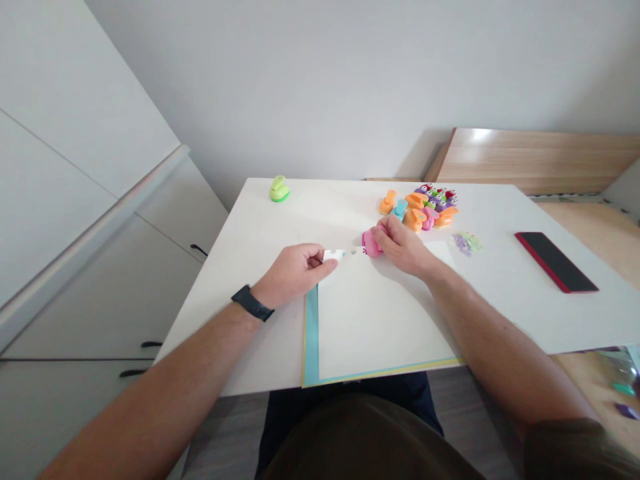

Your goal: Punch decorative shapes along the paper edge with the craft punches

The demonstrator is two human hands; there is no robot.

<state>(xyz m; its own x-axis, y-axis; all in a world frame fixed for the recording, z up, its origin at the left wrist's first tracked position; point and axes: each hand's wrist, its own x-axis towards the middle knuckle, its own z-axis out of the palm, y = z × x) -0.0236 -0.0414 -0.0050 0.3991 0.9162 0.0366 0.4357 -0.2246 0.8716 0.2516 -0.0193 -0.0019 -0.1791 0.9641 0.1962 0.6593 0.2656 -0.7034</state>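
My left hand (306, 268) pinches one end of a narrow white paper strip (333, 254) that has cut-out shapes along it. The strip runs to the right, and its other end meets a pink craft punch (370, 244). My right hand (400, 245) is closed around the punch, with fingers over its top. Whether the lever is pressed down is hidden by the fingers. Below both hands lies a large white sheet (385, 320) on top of light-blue (311, 333) and yellow sheets.
A green craft punch (279, 189) stands at the back left. Several orange, blue and pink punches (415, 219) cluster at the back right beside small owl-like punches (440, 197). Purple and green paper cut-outs (467, 243) lie right of them, then a black-and-red flat case (556, 262).
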